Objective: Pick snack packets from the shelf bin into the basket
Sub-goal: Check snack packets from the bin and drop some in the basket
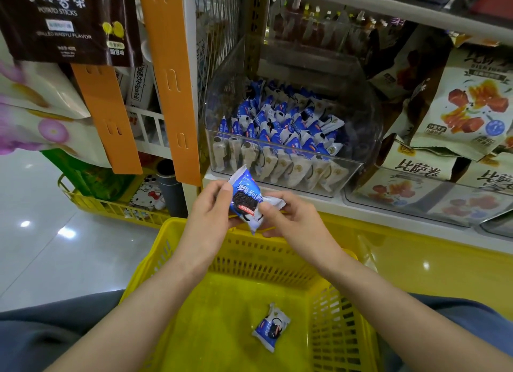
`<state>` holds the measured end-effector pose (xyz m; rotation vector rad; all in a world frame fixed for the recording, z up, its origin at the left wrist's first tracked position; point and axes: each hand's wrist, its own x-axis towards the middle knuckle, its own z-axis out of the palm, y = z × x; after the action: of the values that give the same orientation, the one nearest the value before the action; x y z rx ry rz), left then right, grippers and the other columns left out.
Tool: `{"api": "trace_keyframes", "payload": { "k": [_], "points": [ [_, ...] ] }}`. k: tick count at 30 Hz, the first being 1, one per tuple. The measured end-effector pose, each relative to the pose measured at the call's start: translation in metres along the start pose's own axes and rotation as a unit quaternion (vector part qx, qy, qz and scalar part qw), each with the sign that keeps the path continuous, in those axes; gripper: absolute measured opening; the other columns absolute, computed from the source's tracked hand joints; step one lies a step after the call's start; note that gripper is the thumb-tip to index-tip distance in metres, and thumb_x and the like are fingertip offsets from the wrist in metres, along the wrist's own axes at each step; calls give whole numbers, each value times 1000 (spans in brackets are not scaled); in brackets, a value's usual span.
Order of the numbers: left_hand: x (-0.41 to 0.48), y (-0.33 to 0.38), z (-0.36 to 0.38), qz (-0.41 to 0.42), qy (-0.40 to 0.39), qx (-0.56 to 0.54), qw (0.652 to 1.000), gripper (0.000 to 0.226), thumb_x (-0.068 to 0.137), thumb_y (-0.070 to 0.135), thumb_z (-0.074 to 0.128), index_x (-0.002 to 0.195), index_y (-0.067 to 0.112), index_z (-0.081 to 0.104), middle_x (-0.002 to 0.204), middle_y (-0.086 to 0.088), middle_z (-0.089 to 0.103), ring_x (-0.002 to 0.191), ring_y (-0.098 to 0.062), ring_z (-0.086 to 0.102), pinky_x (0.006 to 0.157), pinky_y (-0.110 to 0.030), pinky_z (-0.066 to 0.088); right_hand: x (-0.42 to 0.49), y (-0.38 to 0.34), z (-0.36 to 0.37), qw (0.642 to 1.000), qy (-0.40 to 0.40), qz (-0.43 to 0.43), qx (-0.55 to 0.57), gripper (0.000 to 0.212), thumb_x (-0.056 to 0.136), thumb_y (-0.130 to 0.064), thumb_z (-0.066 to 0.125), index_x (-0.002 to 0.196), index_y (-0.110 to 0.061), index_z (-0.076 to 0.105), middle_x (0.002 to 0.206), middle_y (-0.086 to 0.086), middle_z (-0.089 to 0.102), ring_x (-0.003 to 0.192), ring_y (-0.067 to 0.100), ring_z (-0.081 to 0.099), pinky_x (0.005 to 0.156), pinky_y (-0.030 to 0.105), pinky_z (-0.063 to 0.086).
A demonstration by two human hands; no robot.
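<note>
While 1 loose packet (270, 327) already lies on the floor of the yellow basket (341, 310), toward its right wall, a held packet (245, 202) hangs in the air between both hands, above the basket's far rim and just in front of the shelf bin (363, 116). The left hand (211, 208) pinches its left edge, with the thumb on the printed face and the other fingers curled behind. The right hand (291, 219) pinches the right side the same way, thumb pressed on the front and fingers tucked under. By my reading the job is at an early stage: 1 packet is in, a 2nd is out of the bin but not yet released, and the binned packets (280, 124) make a deep, crowded heap, so plenty could follow. The task gives no count to reach. The packets are small pillow shapes of glossy blue-and-white film with crimped, saw-toothed ends and a dark round biscuit printed on the face. The film looks thin and slippery, likely to crinkle under a firm squeeze. The bin is rigid transparent plastic with rounded side walls and a low straight front, so its stock shows through. The basket is moulded plastic with slotted lattice walls and a solid, faintly grainy floor. Larger matte snack bags (472, 108) stand to the right of the bin, and flat orange strips (172, 80) hang to its left.
</note>
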<state>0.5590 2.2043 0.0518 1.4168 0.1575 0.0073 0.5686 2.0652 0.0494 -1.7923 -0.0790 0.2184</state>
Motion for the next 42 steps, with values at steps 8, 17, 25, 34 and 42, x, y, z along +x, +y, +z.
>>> {"api": "trace_keyframes", "payload": {
  "k": [8, 17, 25, 34, 42],
  "points": [
    [4, 8, -14, 32, 43, 30, 998, 40, 101, 24, 31, 82, 14, 65, 71, -2, 72, 62, -8, 66, 51, -16, 49, -2, -2, -6, 995, -15, -73, -72, 26, 80, -9, 69, 88, -33, 64, 80, -6, 72, 72, 8, 69, 64, 23, 56],
    [0, 9, -11, -75, -63, -57, 993, 36, 79, 25, 66, 109, 7, 60, 98, -5, 72, 90, -17, 68, 73, -27, 54, -3, -14, 2, 994, -6, -24, 103, 18, 91, -6, 51, 88, -19, 63, 67, -6, 71, 57, 3, 65, 55, 13, 52],
    [5, 25, -24, 6, 14, -13, 1000, 19, 89, 25, 58, 107, 22, 62, 98, 3, 71, 90, -8, 67, 79, -27, 55, -3, -27, 9, 981, -26, -141, -129, 20, 94, -19, 48, 107, -31, 58, 88, -7, 70, 82, 3, 66, 73, 18, 53],
    [13, 47, -47, 38, 31, -93, 994, 12, 90, 23, 55, 101, 25, 59, 86, 13, 71, 83, -3, 68, 69, -18, 56, 116, -78, -20, 934, 140, -167, -282, 19, 95, -19, 49, 110, -20, 60, 95, -8, 60, 92, 8, 58, 73, 10, 40],
    [15, 57, -53, 31, 43, -146, 988, 12, 91, 21, 55, 102, 22, 58, 82, 11, 71, 80, -5, 69, 69, -21, 57, 188, -76, -20, 889, 95, 5, -448, 35, 91, -26, 58, 118, -4, 59, 116, 14, 63, 103, 24, 58, 80, 25, 38]
  ]
}}
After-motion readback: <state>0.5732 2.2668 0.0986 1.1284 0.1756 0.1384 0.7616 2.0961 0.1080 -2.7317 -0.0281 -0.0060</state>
